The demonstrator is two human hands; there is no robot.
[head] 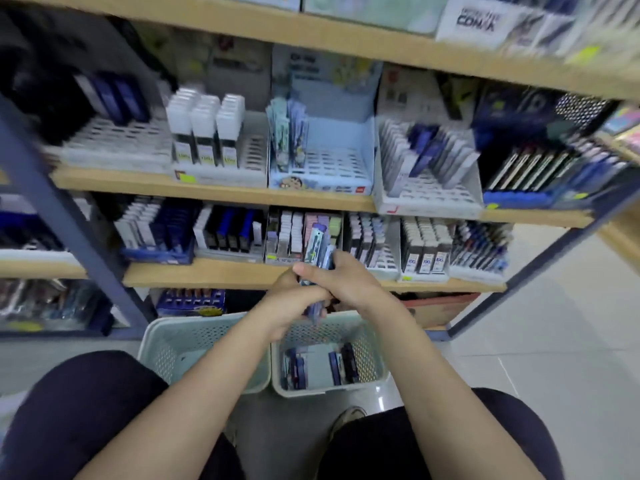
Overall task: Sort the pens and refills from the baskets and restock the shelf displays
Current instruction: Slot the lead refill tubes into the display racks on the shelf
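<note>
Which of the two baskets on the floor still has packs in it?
The right basket, under the right hand: dark blue packs lie on its bottom. The left basket shows none.

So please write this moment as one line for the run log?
left hand: grips pen packs | right hand: grips same packs | right basket: some packs inside | shelf restock: not yet done
</note>
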